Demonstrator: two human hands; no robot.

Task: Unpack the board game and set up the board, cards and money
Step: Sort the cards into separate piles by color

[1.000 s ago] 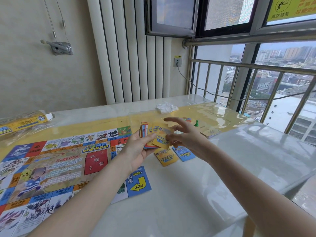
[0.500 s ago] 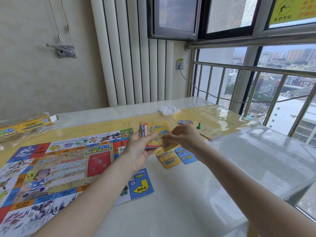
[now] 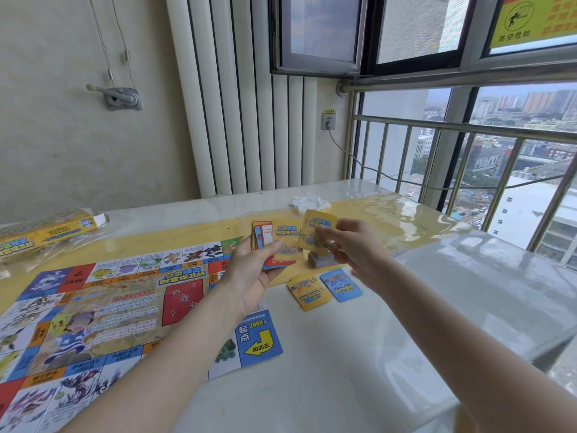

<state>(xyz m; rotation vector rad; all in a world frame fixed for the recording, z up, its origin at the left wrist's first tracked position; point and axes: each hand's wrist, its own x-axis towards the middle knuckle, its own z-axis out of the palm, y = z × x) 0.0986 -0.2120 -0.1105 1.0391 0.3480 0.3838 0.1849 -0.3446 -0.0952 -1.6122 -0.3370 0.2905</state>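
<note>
The colourful game board [image 3: 103,310] lies flat on the left of the table. Above its right edge my left hand [image 3: 249,273] grips a fan of cards [image 3: 274,242], red, blue and yellow. My right hand [image 3: 352,245] pinches a small yellow stack of cards [image 3: 317,232] lifted just right of the fan. A dark deck [image 3: 321,260] sits on the table under that hand. In front of it lie a yellow card pile [image 3: 309,291] and a blue card pile [image 3: 341,284], face down.
The yellow game box [image 3: 43,232] lies in clear wrap at the far left. Crumpled white paper [image 3: 307,202] sits at the back of the table. More cards [image 3: 395,247] lie behind my right wrist. A railing and window close off the right side.
My right hand has pulled a yellow stack out of the fan and raised it to the right. The left hand keeps holding the remaining cards.
</note>
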